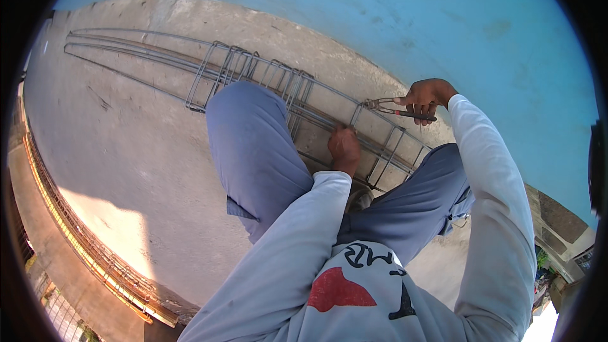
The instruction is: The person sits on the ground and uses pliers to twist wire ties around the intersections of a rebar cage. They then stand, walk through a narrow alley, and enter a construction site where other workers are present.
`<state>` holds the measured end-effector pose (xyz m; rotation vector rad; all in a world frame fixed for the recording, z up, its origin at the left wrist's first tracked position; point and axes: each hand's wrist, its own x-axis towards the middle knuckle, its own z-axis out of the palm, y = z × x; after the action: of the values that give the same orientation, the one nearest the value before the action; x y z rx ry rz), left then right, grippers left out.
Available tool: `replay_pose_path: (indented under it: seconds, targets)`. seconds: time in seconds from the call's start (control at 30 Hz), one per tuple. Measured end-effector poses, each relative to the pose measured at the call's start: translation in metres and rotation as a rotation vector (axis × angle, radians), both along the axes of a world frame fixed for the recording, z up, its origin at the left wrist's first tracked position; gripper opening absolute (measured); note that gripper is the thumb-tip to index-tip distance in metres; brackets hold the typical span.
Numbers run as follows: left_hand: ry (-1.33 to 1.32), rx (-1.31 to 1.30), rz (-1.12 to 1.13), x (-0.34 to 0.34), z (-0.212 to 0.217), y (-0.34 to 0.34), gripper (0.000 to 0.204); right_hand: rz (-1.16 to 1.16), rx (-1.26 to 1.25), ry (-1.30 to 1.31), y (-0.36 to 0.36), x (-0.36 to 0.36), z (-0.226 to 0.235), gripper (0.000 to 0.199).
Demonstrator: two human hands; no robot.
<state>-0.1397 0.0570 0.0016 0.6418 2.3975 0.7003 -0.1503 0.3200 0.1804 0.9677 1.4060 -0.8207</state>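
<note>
A long rebar cage of straight steel bars with square stirrups lies across the concrete in front of me, running under my knees. My right hand holds a pair of pincers by the handles, one with black and red grip. The handles stand somewhat apart, and the pincers' head is at a stirrup's corner on the far bar. My left hand is closed at the middle bars of the cage, nearer to me; its fingertips are partly hidden. Several stirrups sit bunched beyond my left knee.
A blue wall rises along the far side of the concrete floor. At the lower left, a bundle of long bars lies along the sunlit floor edge. My bent knees flank the work, with a shoe between them.
</note>
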Motion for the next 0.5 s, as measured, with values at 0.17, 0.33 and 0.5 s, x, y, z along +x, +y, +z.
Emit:
replay_pose_path:
  seconds: [0.17,0.33,0.5]
  targets:
    - [0.000,0.085,0.032,0.004,0.019,0.003,0.014,0.463,0.227,0.073,-0.018,0.014,-0.013,0.051]
    - [-0.009,0.065,0.060,0.004,0.007,-0.002,0.014,0.967,0.486,0.425,-0.048,0.022,0.003,0.044]
    - [-0.039,0.099,0.069,0.004,0.008,-0.001,0.015,1.586,0.838,1.014,-0.041,0.042,0.003,0.024]
